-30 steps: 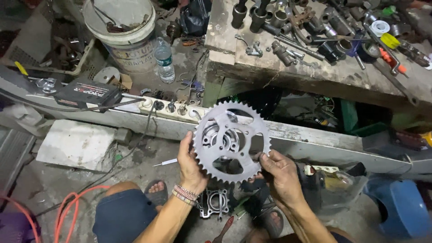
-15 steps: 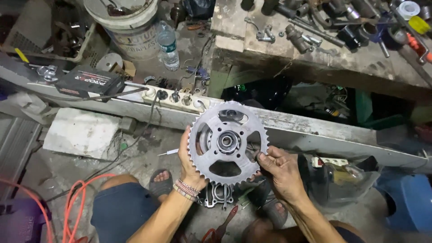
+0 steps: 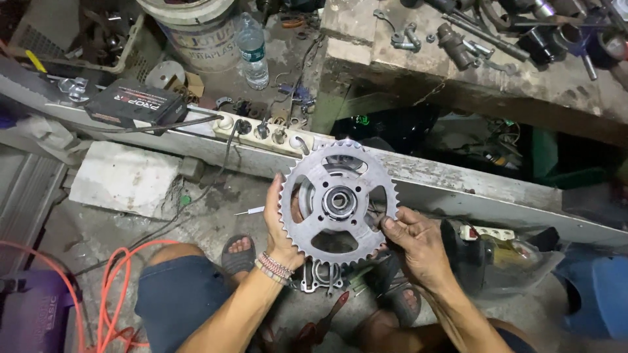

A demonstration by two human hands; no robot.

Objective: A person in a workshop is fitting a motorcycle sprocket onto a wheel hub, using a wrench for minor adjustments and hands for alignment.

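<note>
Two hands | left hand point(image 3: 282, 225), right hand point(image 3: 418, 245) | round toothed grey metal sprocket point(image 3: 338, 201)

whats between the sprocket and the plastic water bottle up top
In the head view, a white power strip with plugs in it lies on the long grey beam between the sprocket and the water bottle.

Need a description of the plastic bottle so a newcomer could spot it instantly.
Start at the big white bucket at the top left of the head view, on the dirty floor. Just to its right stands the plastic bottle, upright. It is the only clear thing there, with a teal label band, among dark metal parts.
</note>
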